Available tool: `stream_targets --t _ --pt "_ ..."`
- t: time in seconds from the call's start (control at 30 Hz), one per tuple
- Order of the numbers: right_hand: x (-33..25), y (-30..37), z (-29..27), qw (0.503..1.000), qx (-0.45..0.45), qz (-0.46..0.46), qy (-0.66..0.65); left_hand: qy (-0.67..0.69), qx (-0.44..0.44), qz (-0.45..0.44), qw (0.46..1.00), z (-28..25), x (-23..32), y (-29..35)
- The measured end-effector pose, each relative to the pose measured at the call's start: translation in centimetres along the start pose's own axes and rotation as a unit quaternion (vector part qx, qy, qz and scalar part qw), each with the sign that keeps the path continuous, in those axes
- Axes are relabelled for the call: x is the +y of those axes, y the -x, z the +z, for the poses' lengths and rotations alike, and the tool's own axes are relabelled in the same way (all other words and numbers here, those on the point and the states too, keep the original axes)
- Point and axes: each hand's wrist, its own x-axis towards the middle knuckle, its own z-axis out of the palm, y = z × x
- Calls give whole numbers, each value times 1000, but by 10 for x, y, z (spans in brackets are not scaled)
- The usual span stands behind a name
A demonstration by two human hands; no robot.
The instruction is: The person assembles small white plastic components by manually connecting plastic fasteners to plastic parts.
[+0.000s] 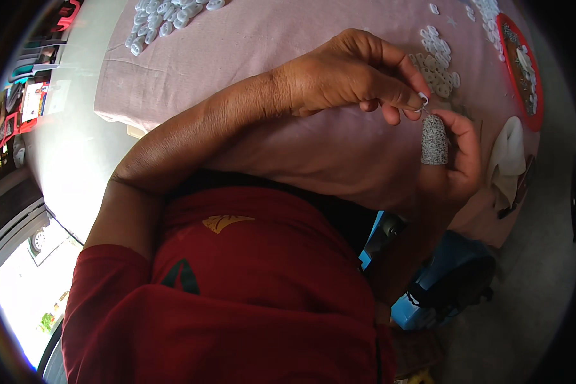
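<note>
My left hand [345, 77] reaches across from the left, its thumb and forefinger closed on a small white curved piece [423, 98]. Close below it is my right hand [457, 150], fingers curled and thumb pressed toward the forefinger. A grey speckled finger sleeve [434, 142] covers the right thumb. A thin shiny bit [427, 111] shows between the two sets of fingertips; whether the right fingers grip it is too small to tell. Just beyond the hands, on the pink cloth, lie a cluster of beige oval pieces [436, 78] and several white oval pieces [434, 42].
A larger heap of white oval pieces [163, 19] lies at the far left of the pink-clothed table [192, 70]. At the right edge are a red tray [536, 112] with small metal bits and white pieces, and a folded pale cloth [509, 157]. Something blue [454, 269] stands below the table.
</note>
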Motion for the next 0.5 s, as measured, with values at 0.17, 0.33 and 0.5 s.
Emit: stream_targets --t 0.17,0.33,0.5 --pt "-2 -1 4 999 -5 -15 35 0 -4 8 1000 -1 -2 0" --pt "-1 1 7 996 2 -53 68 -10 -11 14 1000 -1 -6 -1" --pt "0 1 11 998 3 -31 58 -25 -5 9 1000 -2 -5 0"
